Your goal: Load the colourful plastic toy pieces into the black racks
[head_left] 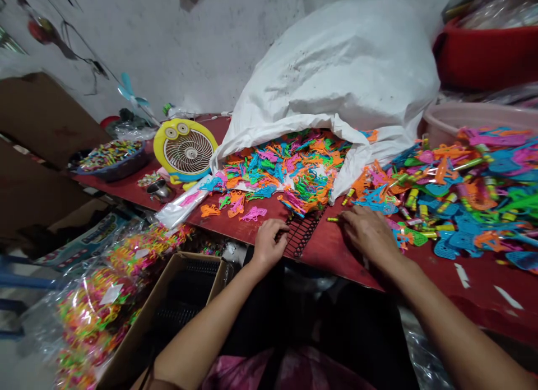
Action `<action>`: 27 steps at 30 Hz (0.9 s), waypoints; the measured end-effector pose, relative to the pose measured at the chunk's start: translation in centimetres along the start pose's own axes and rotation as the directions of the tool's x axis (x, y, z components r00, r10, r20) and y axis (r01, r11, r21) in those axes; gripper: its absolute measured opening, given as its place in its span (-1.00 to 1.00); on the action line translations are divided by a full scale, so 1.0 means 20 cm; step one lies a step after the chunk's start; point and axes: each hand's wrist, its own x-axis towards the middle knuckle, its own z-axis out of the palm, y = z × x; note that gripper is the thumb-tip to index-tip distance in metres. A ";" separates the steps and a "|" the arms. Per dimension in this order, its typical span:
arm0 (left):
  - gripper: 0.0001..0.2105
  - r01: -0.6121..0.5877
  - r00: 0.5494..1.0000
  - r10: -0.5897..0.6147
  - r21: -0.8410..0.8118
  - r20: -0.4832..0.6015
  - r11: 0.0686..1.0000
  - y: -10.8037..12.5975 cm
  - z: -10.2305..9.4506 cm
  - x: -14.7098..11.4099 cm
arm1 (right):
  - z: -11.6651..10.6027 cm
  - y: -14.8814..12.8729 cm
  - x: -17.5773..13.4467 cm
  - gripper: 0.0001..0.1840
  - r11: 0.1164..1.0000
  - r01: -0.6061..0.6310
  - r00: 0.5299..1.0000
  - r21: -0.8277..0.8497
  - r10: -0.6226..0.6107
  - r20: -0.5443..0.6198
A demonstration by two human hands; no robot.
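My left hand (269, 243) is at the left side of a black wire rack (299, 240) on the red table. Its fingers are loosely curled, with a gap between thumb and forefinger and nothing visible in it. My right hand (370, 233) is bent over the table to the right of the rack, fingers pointing down. A small yellow-and-dark striped tube (332, 219) sticks out at its fingertips; the rest of the grip is hidden. Just beyond the rack, colourful flat plastic pieces (311, 182) spill from a large white sack (348, 70).
Mixed plastic pieces and striped tubes (458, 199) are heaped at right, before a pink tub (483, 118). A yellow fan (189, 149), metal cup (159, 191) and basin of small tubes (126, 168) stand left. Below are a cardboard box (159, 317) and filled plastic bags (101, 300).
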 end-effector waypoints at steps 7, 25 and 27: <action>-0.87 0.145 0.988 -0.143 0.026 -0.058 0.989 -0.03 0.06 0.18 | 0.01 -0.20 -0.03 -0.74 0.992 0.020 0.982 0.122 0.003 -0.190; -0.89 -0.017 0.999 0.015 -0.042 -0.051 0.999 -0.07 0.08 0.23 | 0.11 -0.46 -0.04 -0.64 0.990 0.081 0.996 0.113 -0.076 -0.043; -0.91 0.003 0.999 -0.003 0.008 -0.052 1.000 -0.07 0.08 0.24 | 0.11 -0.47 -0.03 -0.64 0.991 0.061 0.998 0.117 -0.059 -0.019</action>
